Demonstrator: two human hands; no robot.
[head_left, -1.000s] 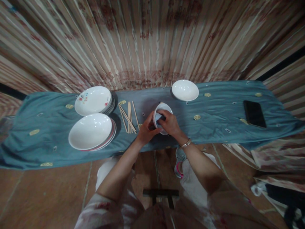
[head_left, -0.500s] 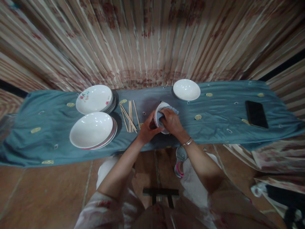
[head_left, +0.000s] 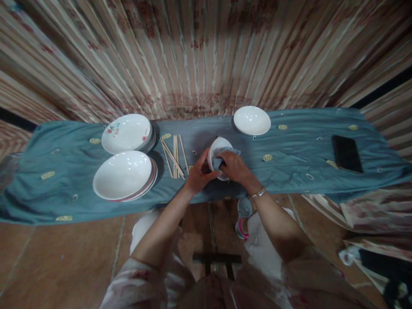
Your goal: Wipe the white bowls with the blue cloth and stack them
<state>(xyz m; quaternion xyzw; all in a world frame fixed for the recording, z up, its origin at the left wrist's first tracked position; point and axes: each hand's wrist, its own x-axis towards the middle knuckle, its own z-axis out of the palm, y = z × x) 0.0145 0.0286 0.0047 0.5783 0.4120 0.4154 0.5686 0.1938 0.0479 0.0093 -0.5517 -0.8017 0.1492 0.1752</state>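
Observation:
A small white bowl is tilted on its side above the middle of the cloth-covered table. My left hand grips its left side, fingers behind the wall and thumb at the lower rim. In my right hand is a bluish-grey cloth, pressed into the bowl's opening; the fingertips inside are partly hidden. Just left of my left hand lie several wooden chopsticks, some crossed.
At the left stand a stack of flowered plates and a stack topped by a deep white dish. A white bowl sits at the back right. A black phone lies farther right on the teal tablecloth.
My right hand and the cloth have shifted slightly down and right inside the bowl, so more of its inner wall shows. My left hand keeps its grip.

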